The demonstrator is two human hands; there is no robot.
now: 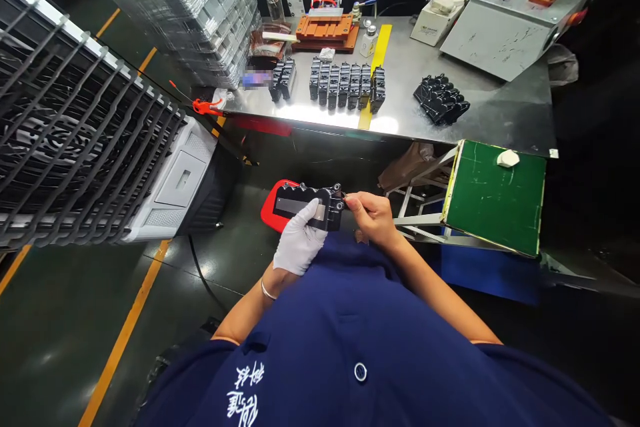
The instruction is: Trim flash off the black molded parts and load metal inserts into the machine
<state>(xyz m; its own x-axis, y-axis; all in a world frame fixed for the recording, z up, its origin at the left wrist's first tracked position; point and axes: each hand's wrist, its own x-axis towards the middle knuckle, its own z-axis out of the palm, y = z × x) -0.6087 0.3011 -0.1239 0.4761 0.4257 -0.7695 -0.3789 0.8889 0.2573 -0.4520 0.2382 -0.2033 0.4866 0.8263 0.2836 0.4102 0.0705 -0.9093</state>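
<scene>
My left hand (301,238), in a white glove, grips a black moulded plastic part (300,205) in front of my body. The part has a scalloped upper edge, a grey strip along its face and small round lugs at its right end. My bare right hand (373,217) is closed in a pinch at that right end. Whatever sits between its fingertips is too small to make out. Behind, several similar black parts (343,85) stand in a row on the metal workbench (400,80), and more lie in a cluster (441,100) to the right.
An orange fixture (325,32) stands at the bench's back, with a grey machine (520,20) at right. Stacked clear trays (185,13) rise at left beside a caged fan (90,127). A green-topped stand (495,200) is by my right arm; a red seat (273,210) shows behind the held part.
</scene>
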